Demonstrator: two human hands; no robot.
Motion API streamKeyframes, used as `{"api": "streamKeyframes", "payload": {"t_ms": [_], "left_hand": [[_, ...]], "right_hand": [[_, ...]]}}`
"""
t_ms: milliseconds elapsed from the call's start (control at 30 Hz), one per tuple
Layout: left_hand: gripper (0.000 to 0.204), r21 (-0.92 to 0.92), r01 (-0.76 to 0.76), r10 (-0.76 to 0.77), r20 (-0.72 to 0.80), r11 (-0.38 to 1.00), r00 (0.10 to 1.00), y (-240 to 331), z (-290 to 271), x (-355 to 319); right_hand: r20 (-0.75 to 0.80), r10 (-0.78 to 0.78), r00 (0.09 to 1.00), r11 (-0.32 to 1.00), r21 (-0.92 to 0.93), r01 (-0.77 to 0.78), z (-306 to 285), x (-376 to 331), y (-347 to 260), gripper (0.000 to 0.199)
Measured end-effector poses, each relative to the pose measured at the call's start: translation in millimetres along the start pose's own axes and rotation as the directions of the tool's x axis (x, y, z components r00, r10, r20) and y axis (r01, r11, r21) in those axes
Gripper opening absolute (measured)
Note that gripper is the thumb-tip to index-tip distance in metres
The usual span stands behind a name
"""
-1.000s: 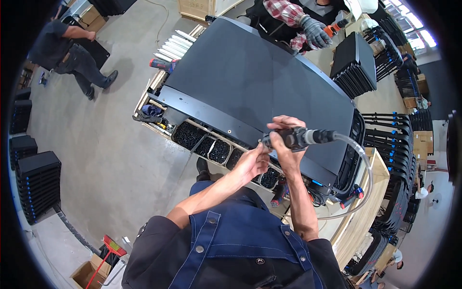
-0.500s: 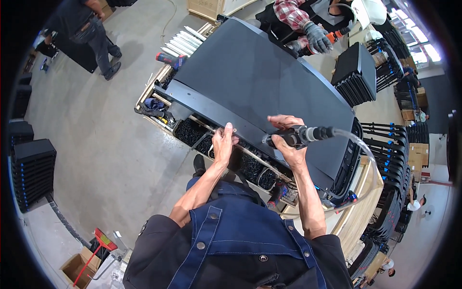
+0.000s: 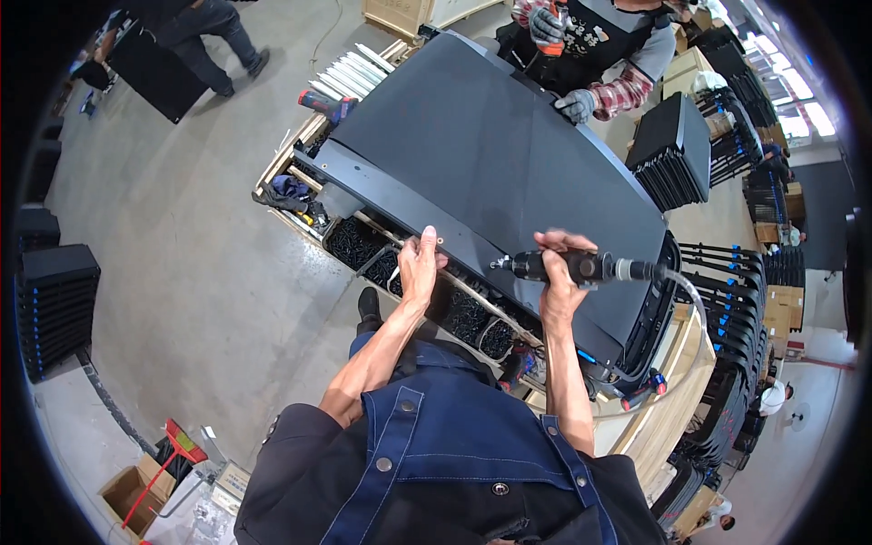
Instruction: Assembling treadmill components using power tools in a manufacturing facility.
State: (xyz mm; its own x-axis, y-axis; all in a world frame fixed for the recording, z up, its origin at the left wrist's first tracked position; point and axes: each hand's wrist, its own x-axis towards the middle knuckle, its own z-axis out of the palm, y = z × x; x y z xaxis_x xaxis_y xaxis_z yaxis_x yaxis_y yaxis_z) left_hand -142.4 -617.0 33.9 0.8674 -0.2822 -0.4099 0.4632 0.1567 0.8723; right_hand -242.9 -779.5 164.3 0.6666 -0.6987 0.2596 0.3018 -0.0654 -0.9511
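My left hand (image 3: 421, 265) is at the near edge of a large dark grey panel (image 3: 472, 118). Its thumb lies on the metal edge bar (image 3: 400, 202), with the fingers curled at the side and below, partly hidden. In my right hand (image 3: 560, 282) is a black air-driven tool (image 3: 590, 268), held level over the panel, its clear hose (image 3: 699, 313) curving off to the right. The tool's small tip (image 3: 498, 263) points left near the bar; whether it touches cannot be made out. Some fingers of that hand stretch past the tool.
Beneath the panel, bins of small black parts (image 3: 468, 322) line the wooden bench. White tubes (image 3: 359, 71) and a cordless driver (image 3: 329, 104) lie beyond its left end. Across it, a gloved co-worker's hand (image 3: 577, 106) rests on the far edge. Panels are stacked (image 3: 670, 145) at right.
The tool has swung level and slightly right, its tip now exposed. My left hand stays on the bar. The co-worker has shifted, one gloved hand now on the panel's far edge.
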Motion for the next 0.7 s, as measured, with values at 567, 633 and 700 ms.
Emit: {"api": "streamKeyframes", "payload": {"t_ms": [567,633,700], "left_hand": [[0.057,-0.087,0.109,-0.099,0.104,0.99,0.99,-1.6,-17.9,7.0],[0.06,-0.106,0.107,-0.09,0.157,0.989,0.984,-0.3,-19.1,7.8],[0.06,-0.068,0.161,-0.148,0.168,0.985,0.975,1.1,-17.5,7.8]], "right_hand": [[0.275,0.107,0.955,0.994,-0.035,-0.101,6.2,4.6,-0.4,0.051],[0.153,0.114,0.982,0.988,-0.123,-0.096,6.4,-1.6,1.9,0.069],[0.079,0.095,0.992,0.99,-0.113,-0.085,3.9,-6.1,2.4,0.077]]}}
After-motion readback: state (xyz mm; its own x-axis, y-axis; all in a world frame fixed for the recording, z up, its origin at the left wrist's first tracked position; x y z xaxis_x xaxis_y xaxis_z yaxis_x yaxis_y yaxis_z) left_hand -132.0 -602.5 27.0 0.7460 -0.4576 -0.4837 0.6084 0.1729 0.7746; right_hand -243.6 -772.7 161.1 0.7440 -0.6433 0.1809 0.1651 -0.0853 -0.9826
